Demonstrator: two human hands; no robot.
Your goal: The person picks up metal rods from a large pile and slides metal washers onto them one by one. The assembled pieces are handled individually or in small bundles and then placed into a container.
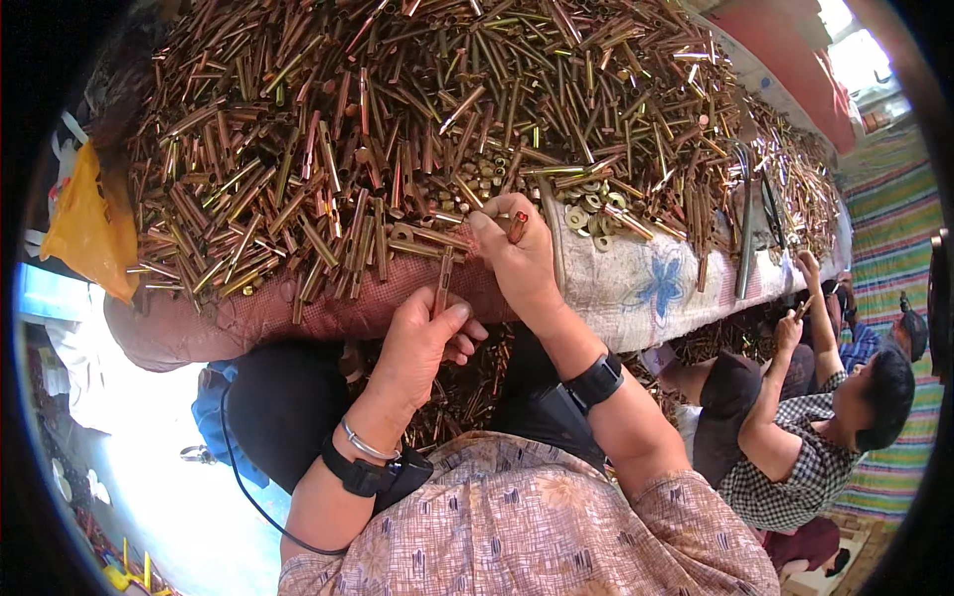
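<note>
My left hand (pixel 421 340) is closed around a slim, brass-coloured slotted metal sleeve (pixel 444 278), which points up and away from me. Just right of it and a little farther off, my right hand (pixel 521 263) is bent with its fingers curled in. A coppery metal tube (pixel 518 227) pokes out of that fist, most of it hidden. The right fingertips reach the edge of the heap, beside a cluster of small metal nuts (pixel 489 174). Flat washers (pixel 592 207) lie in a little pile to the right of this hand.
A large heap of metal sleeves (pixel 397 119) covers the work surface, edged by a reddish padded roll (pixel 238 326) and a white woven sack (pixel 621 288). A yellow bag (pixel 89 223) hangs at left. At right, a metal bar (pixel 745 233) leans near a seated co-worker (pixel 795 437).
</note>
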